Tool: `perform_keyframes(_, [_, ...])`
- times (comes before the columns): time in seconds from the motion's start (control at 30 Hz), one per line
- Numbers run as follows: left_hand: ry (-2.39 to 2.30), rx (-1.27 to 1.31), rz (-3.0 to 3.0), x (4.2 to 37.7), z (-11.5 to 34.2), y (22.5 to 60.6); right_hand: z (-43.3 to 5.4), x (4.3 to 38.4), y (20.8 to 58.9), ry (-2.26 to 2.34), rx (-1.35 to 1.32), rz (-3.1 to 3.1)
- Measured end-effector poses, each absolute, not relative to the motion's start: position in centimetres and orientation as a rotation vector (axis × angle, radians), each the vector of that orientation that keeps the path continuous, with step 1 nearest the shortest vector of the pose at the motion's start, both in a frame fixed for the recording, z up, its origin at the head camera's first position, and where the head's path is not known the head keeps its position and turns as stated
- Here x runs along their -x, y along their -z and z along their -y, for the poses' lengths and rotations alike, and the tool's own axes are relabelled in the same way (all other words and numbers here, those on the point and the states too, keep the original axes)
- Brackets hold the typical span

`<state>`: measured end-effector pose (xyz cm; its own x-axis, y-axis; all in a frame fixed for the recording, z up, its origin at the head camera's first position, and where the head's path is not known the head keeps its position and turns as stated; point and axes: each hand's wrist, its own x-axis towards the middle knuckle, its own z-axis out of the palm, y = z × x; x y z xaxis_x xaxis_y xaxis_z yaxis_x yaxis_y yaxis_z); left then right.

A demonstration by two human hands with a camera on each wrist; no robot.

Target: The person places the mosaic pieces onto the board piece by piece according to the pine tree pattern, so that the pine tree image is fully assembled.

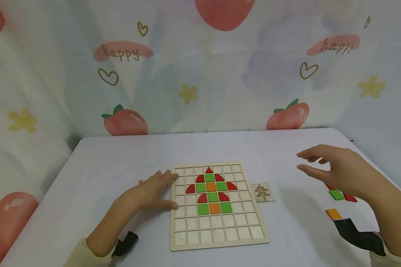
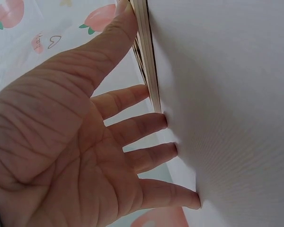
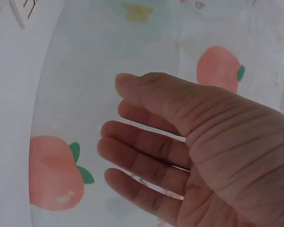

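Observation:
A wooden grid board (image 1: 220,234) lies on the white table. Set in its cells are green squares (image 1: 212,197), orange squares (image 1: 214,208), rounded red pieces (image 1: 232,185) and a red triangle (image 1: 209,170) at the top, together forming a tree-like shape. Thumb and index finger of my left hand (image 1: 147,194) touch the board's left edge. In the left wrist view, the other fingers of that hand (image 2: 99,142) are spread with their tips against the tabletop. My right hand (image 1: 337,167) hovers over the table's right side, fingers loosely bent and holding nothing.
A small pattern card (image 1: 263,193) lies by the board's right edge. Beneath the right arm are loose pieces: a green one (image 1: 336,195), a red one (image 1: 350,198), another red one partly hidden, and an orange one (image 1: 333,214). A printed curtain (image 1: 207,74) hangs behind the table.

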<state>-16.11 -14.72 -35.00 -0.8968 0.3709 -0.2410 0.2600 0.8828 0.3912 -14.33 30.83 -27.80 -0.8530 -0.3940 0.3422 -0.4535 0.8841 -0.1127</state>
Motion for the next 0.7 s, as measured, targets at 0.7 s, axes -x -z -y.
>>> perform_keyframes(0.7, [-0.537,-0.499,-2.738,16.1,14.9,35.2,-41.2,16.2,30.4,-0.695,-0.341,3.513])
